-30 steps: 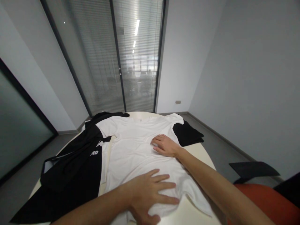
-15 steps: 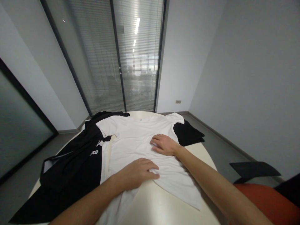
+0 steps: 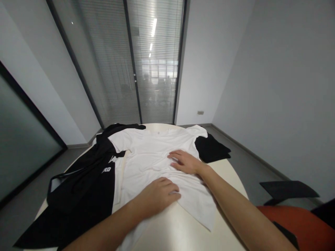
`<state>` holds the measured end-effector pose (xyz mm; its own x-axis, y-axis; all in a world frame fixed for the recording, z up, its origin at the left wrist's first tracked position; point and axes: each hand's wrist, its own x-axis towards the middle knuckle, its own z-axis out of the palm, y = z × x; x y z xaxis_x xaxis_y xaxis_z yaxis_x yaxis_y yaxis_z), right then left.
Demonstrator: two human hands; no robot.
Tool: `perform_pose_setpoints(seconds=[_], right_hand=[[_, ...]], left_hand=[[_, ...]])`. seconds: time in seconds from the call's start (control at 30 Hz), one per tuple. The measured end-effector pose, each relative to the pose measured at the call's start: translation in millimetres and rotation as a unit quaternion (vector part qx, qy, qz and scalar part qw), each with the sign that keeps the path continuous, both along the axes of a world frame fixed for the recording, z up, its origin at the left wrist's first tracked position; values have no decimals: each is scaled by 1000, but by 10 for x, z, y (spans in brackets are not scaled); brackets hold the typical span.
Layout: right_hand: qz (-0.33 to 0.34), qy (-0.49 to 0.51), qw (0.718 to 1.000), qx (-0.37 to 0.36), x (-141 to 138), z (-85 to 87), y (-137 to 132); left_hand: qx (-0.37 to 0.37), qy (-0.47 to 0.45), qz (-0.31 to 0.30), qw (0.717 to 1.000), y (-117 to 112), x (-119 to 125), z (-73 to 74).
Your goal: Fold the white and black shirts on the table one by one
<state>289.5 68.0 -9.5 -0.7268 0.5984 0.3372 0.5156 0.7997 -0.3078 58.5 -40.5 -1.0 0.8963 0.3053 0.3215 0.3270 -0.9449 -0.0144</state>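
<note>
A white T-shirt lies spread on the pale table, its neck toward the far edge and its sleeves out to both sides. Wrinkles run across its middle. My left hand rests on the lower part near the hem, fingers extended and thumb apart. Farther up and to the right, my right hand lies on the shirt with its fingers loosely spread. Part of the hem is hidden under my left hand and forearm.
Black garments with white lettering cover the table's left side. A folded black cloth sits at the right, by the shirt's sleeve. The round table's edge curves at right, with an orange chair beyond it. A glass partition stands behind.
The shirt's lower right corner has moved left, and the cloth beside my right forearm is drawn in. Both hands stay at nearly the same spots on the shirt.
</note>
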Motion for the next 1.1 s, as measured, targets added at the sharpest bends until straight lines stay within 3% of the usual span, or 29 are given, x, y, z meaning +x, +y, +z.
perform_pose_setpoints(seconds=[0.07,0.17,0.33,0.43,0.57,0.7,0.8,0.9,1.1], right_hand=[[-3,3,1000,-11,13,34,-20],[-33,18,999,-39,13,151,-110],[-58,-35,970,-233,-92,426,-424],[-69,-104,956,-266,-175,505,-595],[-70,-126,950,-278,-163,496,-640],[-21,-28,911,-411,-6,439,-541],[13,32,885,-465,93,389,-471],[40,38,882,-469,126,357,-444],[20,-12,889,-458,118,396,-472]], left_hand=[[-23,-12,38,999,62,-2,-29],[-130,-73,120,982,125,6,-42],[-283,-158,217,921,175,66,-60],[-324,-181,232,899,205,82,-87],[-307,-184,213,909,209,64,-104],[-235,-152,142,949,180,29,-96],[-200,-135,100,965,166,9,-88],[-185,-126,90,970,165,4,-83],[-202,-161,109,960,166,17,-92]])
